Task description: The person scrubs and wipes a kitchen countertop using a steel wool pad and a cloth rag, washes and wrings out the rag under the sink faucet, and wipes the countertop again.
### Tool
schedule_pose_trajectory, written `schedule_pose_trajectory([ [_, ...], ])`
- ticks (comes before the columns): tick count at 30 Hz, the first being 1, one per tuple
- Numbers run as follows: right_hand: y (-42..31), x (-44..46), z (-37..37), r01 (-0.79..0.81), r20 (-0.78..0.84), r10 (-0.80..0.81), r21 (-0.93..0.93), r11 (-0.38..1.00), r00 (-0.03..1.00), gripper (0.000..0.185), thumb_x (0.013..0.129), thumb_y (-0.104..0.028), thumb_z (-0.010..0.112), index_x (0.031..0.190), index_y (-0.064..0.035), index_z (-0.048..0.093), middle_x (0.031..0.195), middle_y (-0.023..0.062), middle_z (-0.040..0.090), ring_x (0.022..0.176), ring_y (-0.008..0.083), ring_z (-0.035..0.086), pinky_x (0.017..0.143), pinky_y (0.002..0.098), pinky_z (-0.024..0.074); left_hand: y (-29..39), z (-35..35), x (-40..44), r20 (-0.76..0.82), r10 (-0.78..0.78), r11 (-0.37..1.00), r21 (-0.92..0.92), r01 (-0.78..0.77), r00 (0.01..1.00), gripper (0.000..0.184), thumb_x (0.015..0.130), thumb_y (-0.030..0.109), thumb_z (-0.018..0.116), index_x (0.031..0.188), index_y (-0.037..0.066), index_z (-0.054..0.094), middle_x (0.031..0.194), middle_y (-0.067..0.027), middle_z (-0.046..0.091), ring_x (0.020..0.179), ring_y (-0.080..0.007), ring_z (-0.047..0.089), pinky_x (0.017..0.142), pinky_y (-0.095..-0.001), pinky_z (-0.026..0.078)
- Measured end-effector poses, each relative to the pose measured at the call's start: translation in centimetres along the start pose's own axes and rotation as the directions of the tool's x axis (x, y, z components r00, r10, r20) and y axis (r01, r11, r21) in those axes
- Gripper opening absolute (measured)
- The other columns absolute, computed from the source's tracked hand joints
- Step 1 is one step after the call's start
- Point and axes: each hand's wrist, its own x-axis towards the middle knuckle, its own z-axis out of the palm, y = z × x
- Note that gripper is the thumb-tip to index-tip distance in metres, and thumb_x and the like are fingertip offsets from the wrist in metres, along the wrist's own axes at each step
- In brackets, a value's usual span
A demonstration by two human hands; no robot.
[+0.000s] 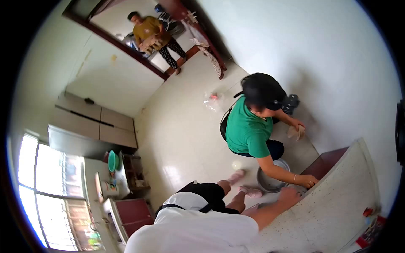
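My right hand (290, 195) reaches out to the edge of a speckled pale countertop (337, 211), smeared by motion. Its fingers are too blurred to show whether they hold anything. Just beyond it stands a round metal basin (273, 176) on the floor. Close by, a co-worker's hand (309, 181) reaches in at the dark red cabinet (331, 162) below the countertop. My left hand is out of view.
The co-worker in green (249, 128) crouches by the basin, holding a pale object (296, 132). A clear plastic bag (213, 100) lies on the tiled floor. Another person (148, 31) stands in the doorway. A green basin (112, 161) is at the left; a red packet (371, 232) sits right.
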Motion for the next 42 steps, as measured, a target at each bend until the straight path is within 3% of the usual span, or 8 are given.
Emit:
schedule_pose_trajectory([
  [4,-5.4,-10.1,-8.1,0.529,-0.386,-0.442,0.157,0.834,0.810,0.038,0.082,-0.037,0.056,0.102,-0.0059,0.060,0.089,0.0146,0.056,0.077,0.0292,0.054,0.067,0.0407,0.0454,-14.0,-1.9,-1.2,0.456,-0.142,0.977,0.204,0.052,0.879,0.027,0.077,0.024,0.052,0.088,0.006,0.069,0.097,-0.0146,0.067,0.089,-0.0299,0.065,0.067,-0.0428,0.052],
  [5,-7.4,-14.0,-11.4,0.254,0.043,-0.440,0.765,0.592,0.897,0.041,0.085,-0.029,0.055,0.115,-0.0021,0.051,0.087,0.0201,0.060,0.074,0.0316,0.057,0.076,0.0436,0.0463,-17.5,-5.2,-2.5,0.431,-0.129,0.962,0.273,0.007,0.893,0.027,0.076,0.026,0.053,0.088,0.008,0.069,0.096,-0.0140,0.067,0.089,-0.0281,0.065,0.066,-0.0425,0.052],
  [6,-6.4,-16.8,-7.7,0.072,0.243,-0.485,0.836,0.543,0.840,0.056,0.079,-0.038,0.067,0.117,-0.0022,0.048,0.096,0.0179,0.061,0.087,0.0305,0.057,0.079,0.0496,0.0455,-20.9,-8.5,-3.6,0.464,-0.141,0.932,0.359,-0.040,0.874,0.029,0.074,0.030,0.057,0.089,0.009,0.069,0.096,-0.0119,0.067,0.089,-0.0266,0.065,0.065,-0.0413,0.052],
  [9,-11.3,-32.0,-16.2,0.211,0.379,-0.803,0.832,0.513,0.460,0.035,0.088,-0.017,0.049,0.122,-0.0068,0.047,0.082,0.0087,0.059,0.069,0.0206,0.055,0.062,0.0296,0.0460,-35.6,-14.3,-5.8,0.430,-0.346,0.908,0.379,0.181,0.834,0.036,0.071,0.036,0.061,0.093,0.008,0.069,0.095,-0.0095,0.067,0.090,-0.0255,0.065,0.070,-0.0407,0.051],
  [14,-15.9,-50.0,-20.0,0.160,0.308,-0.951,0.938,0.308,0.025,0.032,0.080,-0.008,0.059,0.110,-0.0013,0.052,0.083,0.0085,0.056,0.074,0.0164,0.053,0.066,0.0299,0.0454,-57.3,-25.8,-13.7,0.182,-0.558,0.802,-0.133,0.582,0.810,0.051,0.077,0.041,0.053,0.102,-0.002,0.064,0.105,-0.0196,0.063,0.100,-0.0335,0.060,0.083,-0.0458,0.047],
  [24,-34.1,-69.8,-31.6,0.199,-0.058,-0.956,0.973,-0.119,-0.288,0.021,0.080,-0.011,0.063,0.099,-0.0038,0.058,0.076,0.0057,0.057,0.068,0.0139,0.054,0.063,0.0279,0.0450,-76.8,-30.1,-43.2,0.181,-0.942,0.221,-0.295,0.930,0.281,0.057,0.073,0.039,0.060,0.118,0.004,0.054,0.120,-0.0131,0.057,0.113,-0.0291,0.053,0.093,-0.0388,0.044],
  [34,-54.8,-91.1,-41.5,-0.096,0.285,-0.802,0.916,0.388,-0.525,0.036,0.085,-0.037,0.060,0.108,-0.0108,0.057,0.092,-0.0006,0.060,0.078,0.0095,0.054,0.069,0.0258,0.0421,-86.5,-42.3,-34.4,-0.369,-0.802,0.556,-0.750,0.359,0.470,0.035,0.078,0.026,0.066,0.103,0.002,0.064,0.089,-0.0108,0.068,0.084,-0.0165,0.063,0.076,-0.0303,0.048],
  [42,-65.8,-107.2,-42.3,-0.078,0.350,-0.742,0.877,0.474,-0.572,0.055,0.084,-0.050,0.057,0.122,-0.0100,0.051,0.113,0.0028,0.056,0.099,0.0155,0.051,0.083,0.0326,0.0395,-91.8,-61.9,-18.6,-0.583,-0.769,0.629,-0.764,0.143,0.263,0.042,0.079,0.030,0.067,0.106,-0.002,0.058,0.093,-0.0107,0.063,0.082,-0.0187,0.059,0.074,-0.0314,0.047],
])
